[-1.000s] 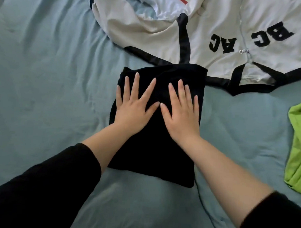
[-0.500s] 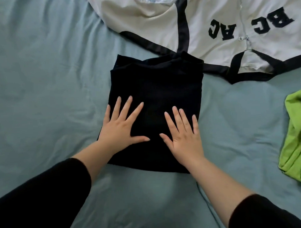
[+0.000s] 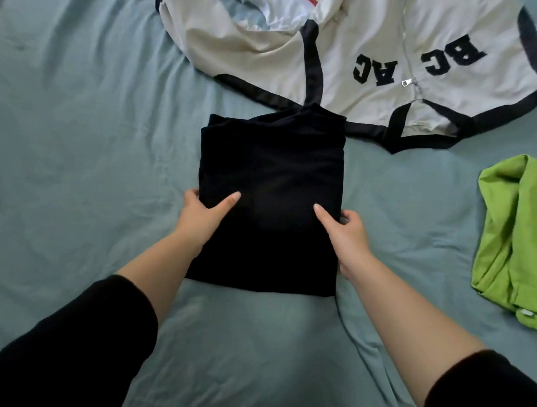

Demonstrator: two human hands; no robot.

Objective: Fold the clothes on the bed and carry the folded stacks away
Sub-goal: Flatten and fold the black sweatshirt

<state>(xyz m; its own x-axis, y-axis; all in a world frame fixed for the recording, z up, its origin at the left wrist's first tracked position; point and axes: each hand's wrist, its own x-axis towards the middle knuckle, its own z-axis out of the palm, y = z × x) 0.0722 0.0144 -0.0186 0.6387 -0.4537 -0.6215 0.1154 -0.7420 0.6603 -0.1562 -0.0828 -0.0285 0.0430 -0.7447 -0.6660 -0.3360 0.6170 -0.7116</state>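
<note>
A folded black garment (image 3: 272,172) lies as a neat rectangle in the middle of the teal bed sheet (image 3: 76,149). My left hand (image 3: 202,216) grips its left edge, thumb on top and fingers tucked under the fabric. At the right edge my right hand (image 3: 344,231) holds it the same way, thumb on top, fingers curled beneath. Both forearms reach in from the bottom, in black sleeves.
A white zip jacket (image 3: 377,41) with black trim and black letters lies spread out beyond the black garment, its hem touching the garment's far edge. A crumpled bright green garment (image 3: 518,240) sits at the right edge of the bed.
My hands slid back from lying flat on top of the black garment to its two side edges, and the fingers went under the fabric.
</note>
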